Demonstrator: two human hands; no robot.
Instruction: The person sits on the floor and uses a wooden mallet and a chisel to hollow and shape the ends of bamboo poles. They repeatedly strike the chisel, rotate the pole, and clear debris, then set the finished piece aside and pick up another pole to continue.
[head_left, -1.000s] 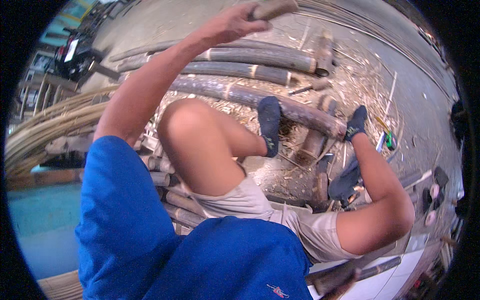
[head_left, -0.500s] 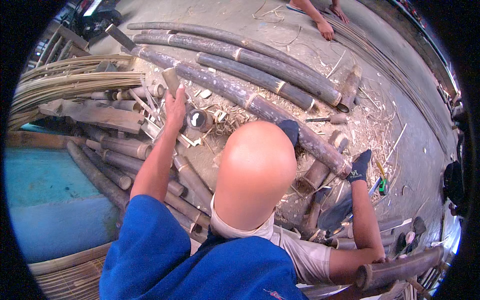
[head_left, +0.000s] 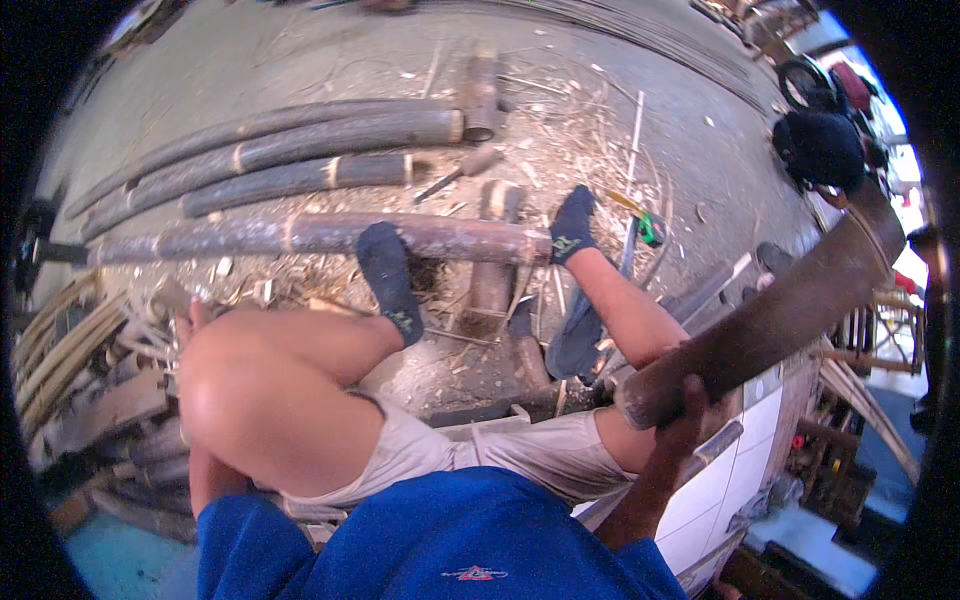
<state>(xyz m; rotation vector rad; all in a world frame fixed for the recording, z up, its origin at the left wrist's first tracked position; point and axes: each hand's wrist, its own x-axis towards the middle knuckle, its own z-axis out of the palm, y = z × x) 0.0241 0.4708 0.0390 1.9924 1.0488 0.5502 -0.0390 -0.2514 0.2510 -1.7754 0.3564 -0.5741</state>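
Observation:
In my right hand (head_left: 682, 430) is a thick, dark bamboo section (head_left: 770, 315), raised at a slant beside my thigh. My fingers wrap its lower end, and its other end points up to the far right. My left hand (head_left: 194, 318) shows only in part past my bent knee, blurred. Its fingers are closed on a short tan wooden piece (head_left: 172, 295). A long mottled bamboo pole (head_left: 340, 234) lies crosswise before me, with one socked foot (head_left: 385, 275) against it and the other foot (head_left: 572, 225) at its right end.
Several dark bamboo poles (head_left: 340, 137) lie beyond the long one. A chisel-like tool (head_left: 458, 172), a bamboo stub (head_left: 480, 95), shavings and a green tape measure (head_left: 652, 229) lie on the floor. Split strips (head_left: 65, 345) are heaped at the left; a motorcycle (head_left: 815, 85) stands far right.
My view has swung to the right. The bamboo section in my right hand has risen and tilted up from low at the right. My left hand now sits partly behind my knee.

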